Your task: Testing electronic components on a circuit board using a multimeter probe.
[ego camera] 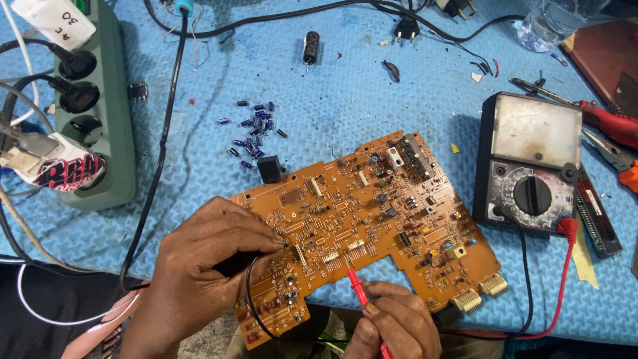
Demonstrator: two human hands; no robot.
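An orange circuit board (372, 206) lies tilted on the blue mat, its near edge over the table's front. My left hand (199, 272) rests on the board's left part and pinches a black probe (292, 244) against it. My right hand (395, 322) grips a red probe (357, 286), whose tip touches the board near a row of white connectors. Red and black leads run to an analog multimeter (531, 163) at the right.
A green power strip (100, 106) with several plugs stands at the left. Small blue capacitors (256, 129) lie scattered behind the board. Red-handled pliers (608, 123) and a screwdriver sit at the far right; a clear glass (555, 20) is at the back right.
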